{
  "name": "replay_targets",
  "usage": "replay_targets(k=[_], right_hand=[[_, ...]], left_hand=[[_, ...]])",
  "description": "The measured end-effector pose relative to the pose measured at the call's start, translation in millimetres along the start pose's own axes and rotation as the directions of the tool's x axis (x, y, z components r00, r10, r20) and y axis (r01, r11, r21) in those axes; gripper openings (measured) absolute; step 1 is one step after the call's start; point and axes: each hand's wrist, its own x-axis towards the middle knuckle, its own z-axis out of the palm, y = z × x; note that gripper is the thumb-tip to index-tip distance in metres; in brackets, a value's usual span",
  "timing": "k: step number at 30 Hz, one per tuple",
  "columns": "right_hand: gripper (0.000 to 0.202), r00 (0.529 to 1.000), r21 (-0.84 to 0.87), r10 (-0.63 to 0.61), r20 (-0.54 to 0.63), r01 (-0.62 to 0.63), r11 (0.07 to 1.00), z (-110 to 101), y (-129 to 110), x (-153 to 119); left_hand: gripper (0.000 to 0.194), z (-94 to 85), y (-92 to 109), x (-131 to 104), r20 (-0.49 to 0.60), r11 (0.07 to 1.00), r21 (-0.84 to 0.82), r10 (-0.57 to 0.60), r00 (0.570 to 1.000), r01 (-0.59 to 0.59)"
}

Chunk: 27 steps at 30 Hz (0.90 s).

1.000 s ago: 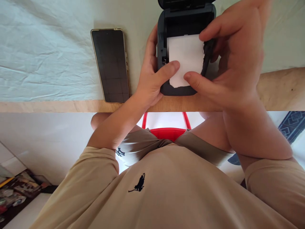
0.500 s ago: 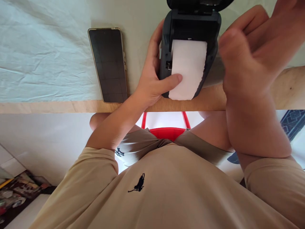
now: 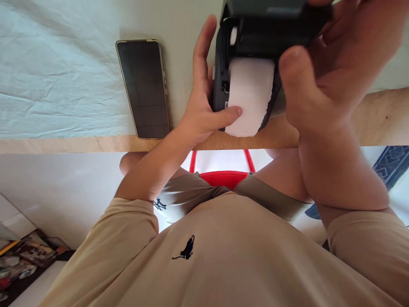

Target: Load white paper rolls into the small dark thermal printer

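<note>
A dark handheld printer (image 3: pixel 220 96) is at the table's front edge, with a strip of white paper (image 3: pixel 252 89) coming out of its compartment toward me. My left hand (image 3: pixel 204 102) grips the printer's left side, its thumb pressing on the paper and its index finger raised off the side. The black lid (image 3: pixel 275 25) is tilted partly down over the compartment. Around the lid's right end is my right hand (image 3: pixel 322 81), with its thumb near the printer's right side; its other fingers are partly hidden and blurred.
A phone with a dark screen (image 3: pixel 143 89) lies left of the printer on the pale green cloth (image 3: pixel 64 76). The wooden table edge (image 3: pixel 79 143) runs across in front of me. A red stool (image 3: pixel 223 178) shows between my legs.
The lid has swung down toward the printer's body. My right hand has moved left and onto the lid. My left index finger has lifted away from the printer's side.
</note>
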Motion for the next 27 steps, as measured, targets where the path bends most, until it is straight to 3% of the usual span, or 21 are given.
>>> replay_targets(k=[3, 9, 13, 16, 19, 21, 22, 24, 25, 27], right_hand=[[0.033, 0.974, -0.124, -0.216, -0.062, 0.207, 0.97, -3, 2, -1], [0.037, 0.978, -0.041, -0.208, 0.004, 0.208, 0.977, -7, -5, -6], [0.042, 0.997, 0.163, -0.082, 0.005, 0.08, 0.983, -2, -10, -7], [0.048, 0.993, 0.275, -0.04, 0.109, 0.009, 0.961, -1, -14, -7], [0.051, 0.981, 0.298, -0.074, 0.179, 0.018, 0.954, 0, -15, -7], [0.055, 0.976, 0.295, -0.125, 0.18, 0.067, 0.953, 0, -13, -6], [0.056, 0.973, 0.293, -0.141, 0.185, 0.083, 0.952, 0, -12, -6], [0.058, 0.969, 0.301, -0.151, 0.197, 0.087, 0.95, 0, -10, -5], [0.058, 0.969, 0.311, -0.142, 0.203, 0.074, 0.948, 0, -9, -5], [0.058, 0.973, 0.33, -0.112, 0.204, 0.039, 0.943, 0, -9, -5]], left_hand=[[0.06, 3.3, 19, -3, 0.011, 0.999, -0.045, -0.019, 1.0, 0.02], [0.059, 10.9, 35, 6, 0.037, 0.99, -0.13, -0.05, 0.998, 0.055], [0.061, 6.9, 25, 8, 0.054, 0.981, -0.179, -0.065, 0.996, 0.073], [0.059, 2.4, 8, 10, 0.071, 0.968, -0.232, -0.085, 0.994, 0.099], [0.051, 0.8, -6, 12, 0.099, 0.902, -0.429, 0.009, 0.995, 0.035], [0.04, 1.6, -6, 13, 0.069, 0.795, -0.607, 0.063, 0.996, -0.008], [0.04, 2.5, -3, 13, 0.073, 0.755, -0.655, 0.007, 0.997, 0.043], [0.059, 4.9, 6, 15, 0.02, 0.696, -0.7, -0.208, 0.978, 0.162], [0.05, 6.5, 12, 16, 0.035, 0.706, -0.667, -0.287, 0.957, 0.236], [0.042, 10.4, 20, 19, -0.033, 0.782, -0.57, -0.327, 0.944, 0.251]])
